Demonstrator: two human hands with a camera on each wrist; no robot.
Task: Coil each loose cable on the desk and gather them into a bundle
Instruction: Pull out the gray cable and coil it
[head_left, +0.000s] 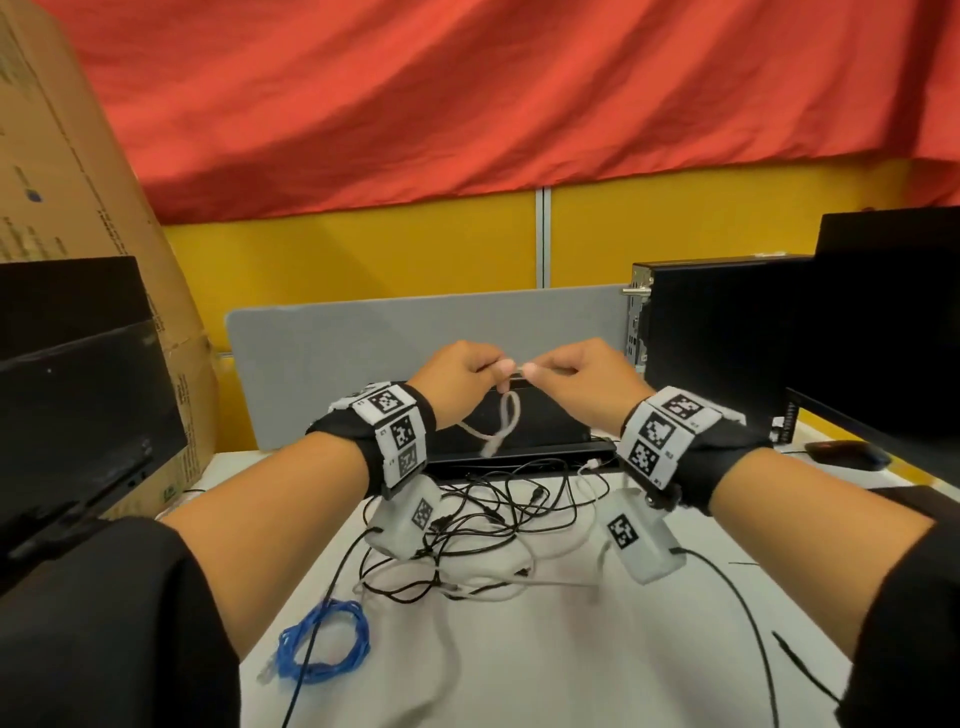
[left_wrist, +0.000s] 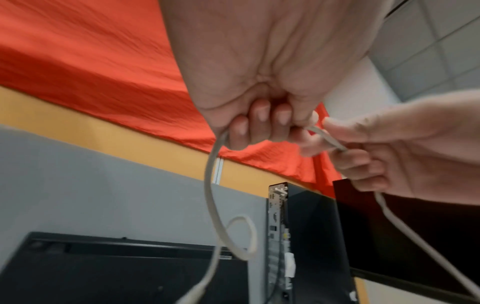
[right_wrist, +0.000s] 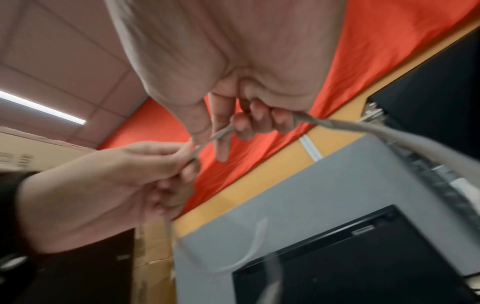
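Both hands are raised above the desk and hold one white cable between them. My left hand grips it in curled fingers, and a loop hangs below the fist. My right hand pinches the same cable between thumb and forefinger, and the cable runs on through its curled fingers and out to the right. On the white desk below lies a tangle of black and white cables. A coiled blue cable lies at the near left.
A grey divider panel stands behind the hands. A black flat device lies under them. Dark monitors and a cardboard box stand left; a black PC case, a monitor and a mouse stand right.
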